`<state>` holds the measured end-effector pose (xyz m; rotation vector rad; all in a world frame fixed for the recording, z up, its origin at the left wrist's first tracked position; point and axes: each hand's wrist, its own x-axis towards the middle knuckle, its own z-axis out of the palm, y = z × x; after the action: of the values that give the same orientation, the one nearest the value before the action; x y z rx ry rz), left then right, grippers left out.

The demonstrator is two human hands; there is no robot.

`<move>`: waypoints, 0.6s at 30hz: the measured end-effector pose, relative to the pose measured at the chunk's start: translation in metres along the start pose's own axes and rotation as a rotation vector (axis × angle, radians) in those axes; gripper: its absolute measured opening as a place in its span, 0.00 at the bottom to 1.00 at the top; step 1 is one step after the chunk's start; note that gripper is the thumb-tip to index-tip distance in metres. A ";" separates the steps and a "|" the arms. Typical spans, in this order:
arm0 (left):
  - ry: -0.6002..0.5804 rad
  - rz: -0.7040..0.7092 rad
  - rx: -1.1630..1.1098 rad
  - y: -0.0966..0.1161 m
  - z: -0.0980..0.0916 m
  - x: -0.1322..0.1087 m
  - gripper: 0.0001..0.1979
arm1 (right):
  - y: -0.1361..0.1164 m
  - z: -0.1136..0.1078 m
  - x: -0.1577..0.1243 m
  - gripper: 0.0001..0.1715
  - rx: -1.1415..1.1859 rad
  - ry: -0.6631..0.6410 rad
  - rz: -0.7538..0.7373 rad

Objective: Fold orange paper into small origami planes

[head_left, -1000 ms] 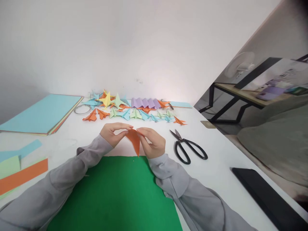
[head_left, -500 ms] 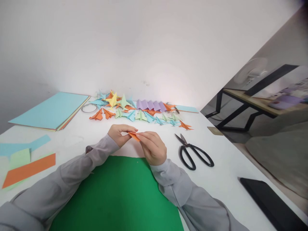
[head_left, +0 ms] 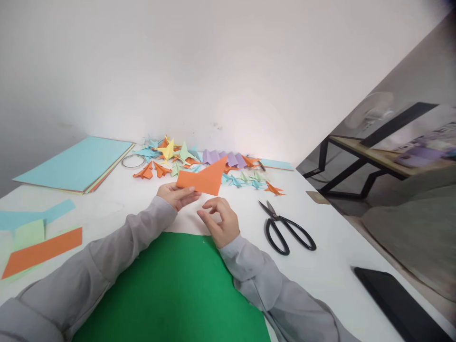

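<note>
Above the far edge of a smooth, matte green sheet [head_left: 174,289] on a white bench [head_left: 331,256], a crisp orange folded paper [head_left: 206,181], flat with a sharp raised point, is pinched along its lower left edge in the left hand [head_left: 174,194]. The right hand [head_left: 223,223] curls just beside it, thumb and fingertips slightly apart, gripping nothing. Right of the sheet lie metal scissors [head_left: 281,225] with black looped handles; left of it, a flat orange paper strip [head_left: 46,251]; beyond it, a purple pleated paper [head_left: 237,160] and pointed, creased paper figures [head_left: 168,151].
</note>
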<state>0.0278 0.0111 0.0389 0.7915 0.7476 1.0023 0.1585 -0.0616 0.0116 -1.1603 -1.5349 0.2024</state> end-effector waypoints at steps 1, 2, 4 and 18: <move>-0.029 -0.038 -0.025 -0.004 0.003 -0.003 0.10 | 0.003 0.003 0.000 0.12 0.106 -0.013 0.180; -0.056 -0.067 -0.052 -0.009 0.005 -0.006 0.10 | 0.006 0.005 0.001 0.16 0.229 -0.026 0.349; -0.080 -0.113 -0.108 -0.016 0.009 -0.009 0.09 | 0.012 0.009 0.003 0.21 0.442 -0.004 0.573; -0.144 -0.146 0.012 -0.029 0.001 -0.006 0.16 | 0.017 0.006 0.007 0.19 0.646 0.079 0.737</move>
<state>0.0389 -0.0035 0.0160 0.7995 0.6773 0.8020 0.1638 -0.0452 0.0021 -1.1227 -0.8026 1.0479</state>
